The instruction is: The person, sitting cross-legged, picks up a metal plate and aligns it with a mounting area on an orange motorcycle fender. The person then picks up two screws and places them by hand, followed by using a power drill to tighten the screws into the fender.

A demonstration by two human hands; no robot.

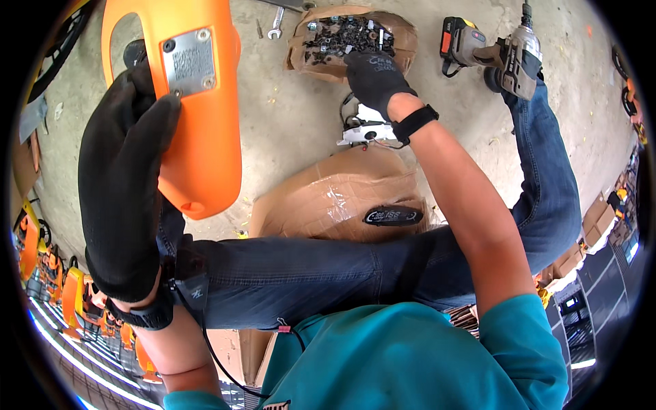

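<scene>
My left hand (pixel 123 164), in a black glove, grips an orange plastic housing (pixel 208 150) by its edge and holds it up at the left. A silver metal plate (pixel 190 63) sits on its face, with fasteners at its corners; the thumb presses beside its lower edge. My right hand (pixel 377 80), also gloved in black, reaches to the near side of a shallow cardboard box (pixel 297 58). Loose dark bolts and small hardware (pixel 348 37) fill this box. The right fingertips are tucked down and hidden, so whether they hold anything cannot be made out.
A cordless impact driver (pixel 512 61) stands by my right leg, battery to the left. Beyond lies an open-end wrench (pixel 276 24). A white part with black wires (pixel 372 133) lies under my right wrist. Between my legs is a taped cardboard piece (pixel 321 195) with a black oval part (pixel 393 216).
</scene>
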